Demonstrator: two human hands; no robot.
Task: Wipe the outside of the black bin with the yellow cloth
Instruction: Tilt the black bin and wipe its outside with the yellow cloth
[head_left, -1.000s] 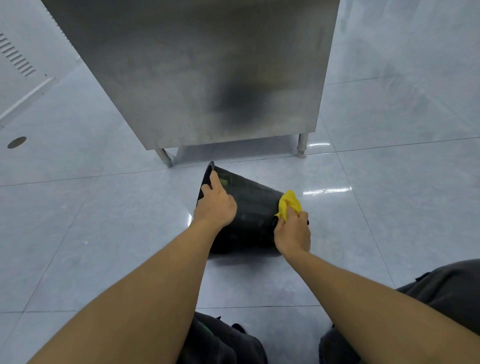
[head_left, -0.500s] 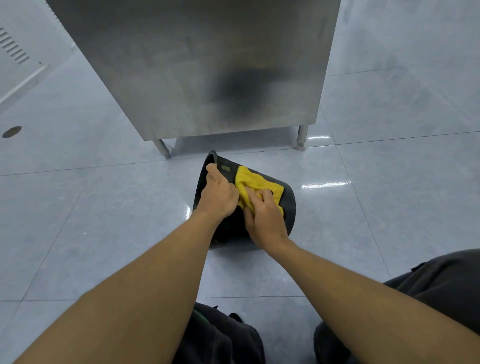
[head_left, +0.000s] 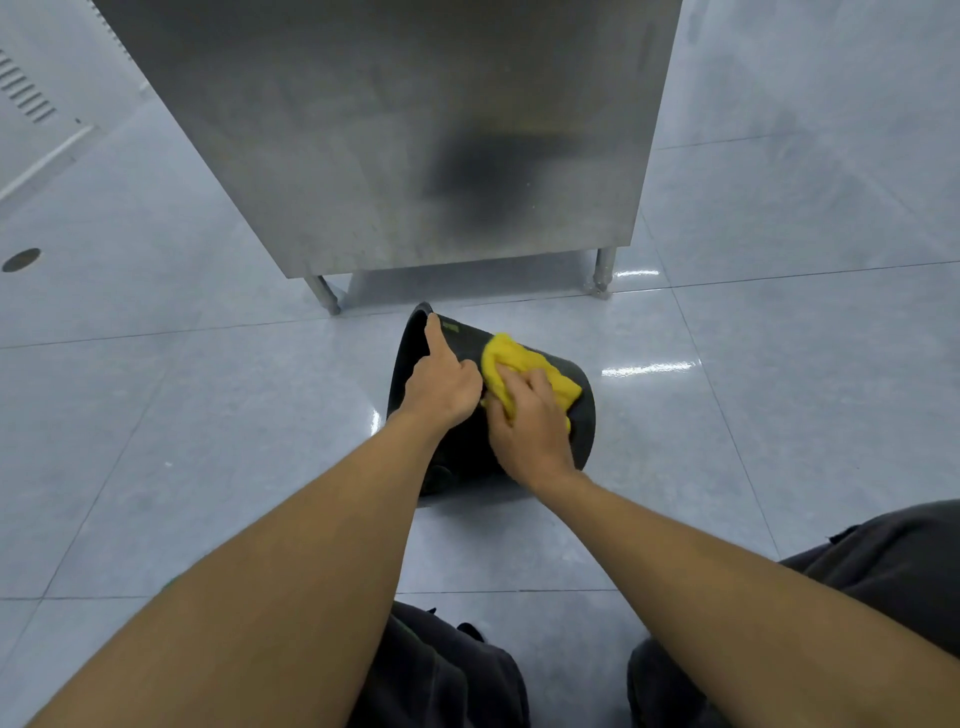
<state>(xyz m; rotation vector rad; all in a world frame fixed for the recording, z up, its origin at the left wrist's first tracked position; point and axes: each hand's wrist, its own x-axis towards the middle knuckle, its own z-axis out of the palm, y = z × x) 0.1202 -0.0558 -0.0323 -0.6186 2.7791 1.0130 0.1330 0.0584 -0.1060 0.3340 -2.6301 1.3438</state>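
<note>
The black bin (head_left: 583, 422) lies on its side on the tiled floor, its open mouth turned left and its base to the right. My left hand (head_left: 439, 387) grips the bin at its rim, the forefinger stretched along the edge. My right hand (head_left: 527, 423) presses the yellow cloth (head_left: 524, 364) flat against the bin's upper outside wall, right beside my left hand. The lower part of the bin is hidden behind both hands.
A stainless steel cabinet (head_left: 395, 130) on short legs (head_left: 602, 270) stands just behind the bin. A round floor drain (head_left: 21, 259) sits at far left. My dark-trousered knees (head_left: 883, 561) are at the bottom of the view.
My right hand has slid the cloth from the bin's base end leftward up its side, until it lies next to my left hand. The left hand has kept its hold on the rim.
</note>
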